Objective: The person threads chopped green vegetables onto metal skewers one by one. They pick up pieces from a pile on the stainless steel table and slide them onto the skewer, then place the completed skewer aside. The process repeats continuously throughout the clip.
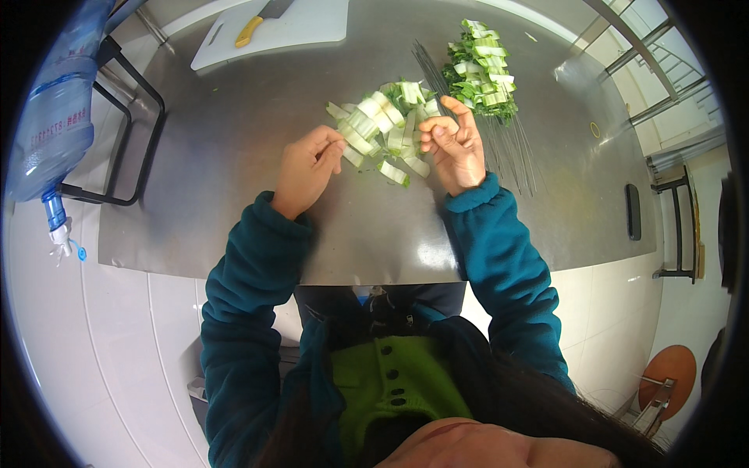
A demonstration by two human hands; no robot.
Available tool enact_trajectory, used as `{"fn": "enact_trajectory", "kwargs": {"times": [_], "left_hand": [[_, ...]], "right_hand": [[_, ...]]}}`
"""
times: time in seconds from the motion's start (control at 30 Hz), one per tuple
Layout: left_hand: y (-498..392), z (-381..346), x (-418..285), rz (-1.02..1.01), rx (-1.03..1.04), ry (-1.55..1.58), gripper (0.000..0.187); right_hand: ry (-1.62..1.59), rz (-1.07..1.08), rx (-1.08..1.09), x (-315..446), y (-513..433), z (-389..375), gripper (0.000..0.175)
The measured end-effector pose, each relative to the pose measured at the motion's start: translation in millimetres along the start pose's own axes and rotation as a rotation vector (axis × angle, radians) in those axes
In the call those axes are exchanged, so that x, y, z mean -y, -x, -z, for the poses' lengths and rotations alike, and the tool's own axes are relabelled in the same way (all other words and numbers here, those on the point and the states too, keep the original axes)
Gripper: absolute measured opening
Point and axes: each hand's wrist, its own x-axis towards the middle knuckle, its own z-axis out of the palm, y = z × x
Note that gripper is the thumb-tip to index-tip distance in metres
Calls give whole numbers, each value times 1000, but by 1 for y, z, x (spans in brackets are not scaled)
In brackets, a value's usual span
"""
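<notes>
My left hand (308,169) pinches the near end of a row of pale green cut stalk pieces (371,120), lined up side by side. Whether a skewer runs through the row is hidden. My right hand (456,143) hovers at the right side of the loose pile, its thumb bent towards the curled fingers and one finger raised. I cannot tell if anything thin is between them. Loose cut stalk pieces (395,172) and leaves lie on the steel table (374,234) between my hands. Past my right hand lie thin metal skewers (509,152), partly beneath stacked skewered greens (483,70).
A white cutting board (304,26) with a yellow-handled knife (250,32) lies at the far left. A large blue water bottle (55,128) hangs by a black metal frame (155,146). On the right are a dark phone-like object (632,212) and a rubber band (595,129).
</notes>
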Motion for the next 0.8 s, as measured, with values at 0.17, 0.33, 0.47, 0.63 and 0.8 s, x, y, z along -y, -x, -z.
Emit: {"fn": "enact_trajectory", "kwargs": {"times": [0.17, 0.33, 0.47, 0.63, 0.8], "left_hand": [[0, -1, -1, 2, -67, 57, 10], [-1, 1, -1, 9, -62, 34, 10], [-1, 2, -2, 11, -59, 25, 10], [-1, 2, -3, 13, -56, 13, 11], [-1, 2, -4, 16, -52, 25, 12]], "right_hand": [[175, 117, 128, 4, 5, -6, 53], [251, 140, 151, 5, 12, -11, 53], [260, 121, 136, 4, 12, -11, 48], [247, 127, 113, 3, 11, -10, 40], [266, 145, 119, 1, 10, -12, 40]]}}
